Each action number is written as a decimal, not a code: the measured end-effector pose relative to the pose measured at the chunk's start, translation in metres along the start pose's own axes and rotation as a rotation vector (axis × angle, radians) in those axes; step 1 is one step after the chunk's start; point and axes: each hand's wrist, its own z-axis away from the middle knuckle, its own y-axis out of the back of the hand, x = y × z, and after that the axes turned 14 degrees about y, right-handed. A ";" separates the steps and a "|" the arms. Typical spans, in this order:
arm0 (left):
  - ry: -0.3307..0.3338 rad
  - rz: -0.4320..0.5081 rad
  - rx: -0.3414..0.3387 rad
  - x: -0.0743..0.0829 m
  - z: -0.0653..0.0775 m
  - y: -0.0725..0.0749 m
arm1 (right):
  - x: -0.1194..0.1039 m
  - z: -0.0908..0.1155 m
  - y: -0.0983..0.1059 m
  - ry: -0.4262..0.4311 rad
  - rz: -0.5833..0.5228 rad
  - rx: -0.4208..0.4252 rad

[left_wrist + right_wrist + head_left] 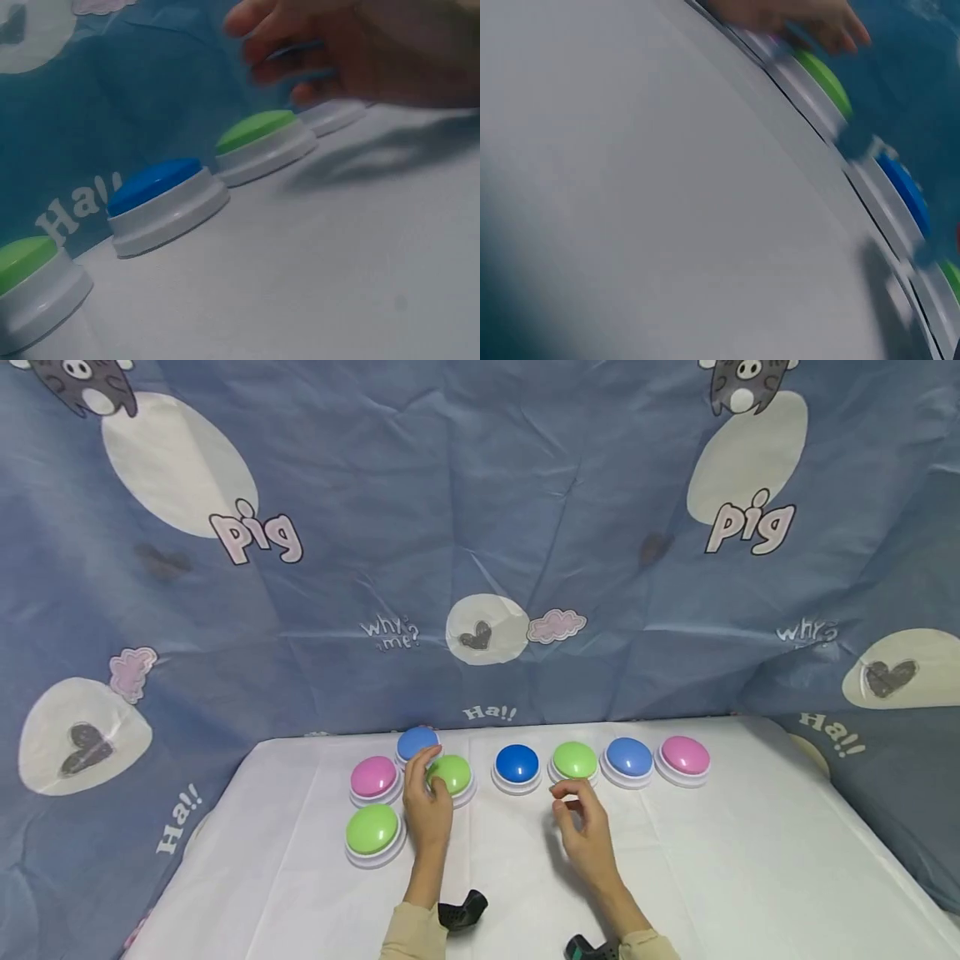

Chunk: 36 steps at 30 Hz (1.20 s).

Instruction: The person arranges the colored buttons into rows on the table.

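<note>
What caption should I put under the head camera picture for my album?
Left hand and right hand near eight colourful buttons on a white tabletop.

Reads "pig" (256,532) in pink letters at upper left and upper right of the blue cloth (495,527); lower down, shows "why" over "me?" (389,632), another "why" (804,632) with a creased ending, and "Ha!!" (490,713) in white three times.

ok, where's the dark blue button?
Head view, just right of centre: the dark blue button stands between the green button by the left hand and the green button near the right hand.
</note>
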 end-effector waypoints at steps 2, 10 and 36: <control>0.047 -0.015 -0.025 -0.002 0.002 0.004 | -0.003 0.003 -0.011 0.012 -0.027 -0.068; 0.284 0.046 -0.064 -0.009 0.005 0.012 | 0.014 0.015 -0.042 -0.002 -0.116 -0.273; 0.317 -0.039 -0.030 -0.004 0.001 0.006 | 0.025 0.012 -0.095 -0.040 0.209 -0.519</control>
